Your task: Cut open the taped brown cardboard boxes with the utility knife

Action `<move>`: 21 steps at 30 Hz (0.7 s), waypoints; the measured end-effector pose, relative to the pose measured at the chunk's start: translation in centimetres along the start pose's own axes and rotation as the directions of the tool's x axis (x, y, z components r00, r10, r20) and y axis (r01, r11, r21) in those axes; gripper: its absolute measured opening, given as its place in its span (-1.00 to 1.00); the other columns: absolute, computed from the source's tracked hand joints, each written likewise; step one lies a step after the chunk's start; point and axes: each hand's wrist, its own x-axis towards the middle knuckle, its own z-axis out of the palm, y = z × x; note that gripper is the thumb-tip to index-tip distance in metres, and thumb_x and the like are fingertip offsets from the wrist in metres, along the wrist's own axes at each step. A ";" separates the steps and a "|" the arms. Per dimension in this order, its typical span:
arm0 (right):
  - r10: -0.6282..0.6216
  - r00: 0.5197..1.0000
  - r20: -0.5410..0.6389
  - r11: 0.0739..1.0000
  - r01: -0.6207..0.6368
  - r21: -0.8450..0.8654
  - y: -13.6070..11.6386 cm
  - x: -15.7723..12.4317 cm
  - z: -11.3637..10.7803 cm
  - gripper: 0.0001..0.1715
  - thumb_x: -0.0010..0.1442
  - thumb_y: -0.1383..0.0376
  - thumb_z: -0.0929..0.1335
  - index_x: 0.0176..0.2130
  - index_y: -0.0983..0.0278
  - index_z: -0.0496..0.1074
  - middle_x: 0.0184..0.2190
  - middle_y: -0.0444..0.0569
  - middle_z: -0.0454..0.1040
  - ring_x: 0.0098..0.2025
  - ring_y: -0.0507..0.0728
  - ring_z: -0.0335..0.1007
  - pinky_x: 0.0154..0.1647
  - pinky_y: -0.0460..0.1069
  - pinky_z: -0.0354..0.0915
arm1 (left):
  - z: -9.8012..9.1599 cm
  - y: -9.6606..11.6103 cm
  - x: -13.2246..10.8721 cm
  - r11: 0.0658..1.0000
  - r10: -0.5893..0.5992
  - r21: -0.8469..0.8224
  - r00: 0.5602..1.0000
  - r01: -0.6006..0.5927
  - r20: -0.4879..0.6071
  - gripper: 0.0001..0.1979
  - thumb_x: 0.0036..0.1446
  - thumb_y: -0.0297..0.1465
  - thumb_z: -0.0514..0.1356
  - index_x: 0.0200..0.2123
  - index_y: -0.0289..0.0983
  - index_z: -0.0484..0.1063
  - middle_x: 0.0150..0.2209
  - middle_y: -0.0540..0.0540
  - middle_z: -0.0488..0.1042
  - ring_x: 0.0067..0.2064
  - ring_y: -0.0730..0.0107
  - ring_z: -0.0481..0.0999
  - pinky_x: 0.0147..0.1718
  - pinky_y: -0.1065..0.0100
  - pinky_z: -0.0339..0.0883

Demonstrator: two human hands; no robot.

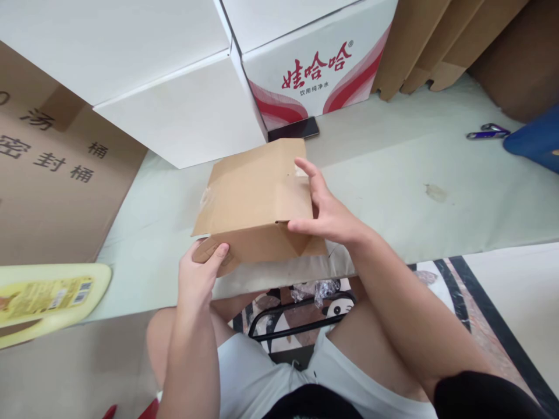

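A small brown cardboard box [244,192] rests near the front edge of the table, a strip of clear tape at its left end. With the thumb in front and the fingers behind, my left hand [198,270] is closed on a flap at the box's front left corner. My right hand [327,206] is at the right end, thumb against the front top edge and index finger stretched toward the back corner. Its fingers are spread apart; the other fingers are partly hidden behind the hand. A flap juts out low on the right side.
White cartons [174,110] and one with red lettering [318,70] stand behind. A dark phone [297,129] lies before them. Left are a large brown carton [65,169] and a yellow bottle [52,297]. Pens [487,134] lie right, beside a blue object [535,139]. Crumpled clear plastic [317,291] lies below.
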 end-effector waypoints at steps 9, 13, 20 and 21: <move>0.049 0.996 -0.080 0.965 -0.068 -0.254 -1.0 -0.5 1.0 0.27 0.09 0.11 0.51 0.50 0.12 -0.20 0.35 0.14 0.29 0.27 0.39 0.37 0.35 0.35 0.29 | -0.3 -1.9 0.1 0.987 0.122 0.108 0.992 -0.121 -0.010 -0.48 -0.22 -0.01 0.46 -0.26 -0.24 0.53 -0.31 -0.07 0.57 -0.28 0.25 0.52 -0.34 0.32 0.41; -0.004 0.993 -0.116 0.958 -0.029 -0.285 -1.8 -1.1 0.4 0.07 0.11 0.24 0.43 0.46 0.14 -0.03 0.41 0.09 0.24 0.30 0.33 0.35 0.40 0.30 0.24 | 0.1 -1.9 0.0 0.972 0.222 0.081 0.975 -0.220 -0.017 -0.39 -0.12 -0.04 0.46 -0.04 -0.23 0.54 -0.12 -0.13 0.60 -0.12 0.18 0.57 -0.18 0.28 0.45; 0.157 0.983 -0.091 0.987 -0.160 -0.025 -1.2 -1.0 -0.9 -0.26 0.23 0.00 0.39 0.31 0.14 0.26 0.36 0.06 0.29 0.40 0.35 0.22 0.41 0.32 0.22 | -1.0 -2.9 -0.3 0.945 0.326 0.010 0.944 -0.325 -0.045 -0.30 -0.18 -0.10 0.51 0.04 -0.24 0.51 -0.13 -0.11 0.59 -0.19 0.23 0.57 -0.20 0.28 0.46; 0.176 0.976 -0.128 0.984 -0.173 0.035 -1.1 -0.9 -0.8 -0.20 0.22 0.02 0.40 0.35 0.12 0.19 0.36 0.05 0.29 0.39 0.33 0.24 0.41 0.31 0.23 | -1.5 -3.2 -0.4 0.940 0.339 -0.012 0.939 -0.340 -0.047 -0.33 -0.21 -0.13 0.52 0.00 -0.22 0.52 -0.17 -0.09 0.59 -0.23 0.25 0.57 -0.24 0.30 0.46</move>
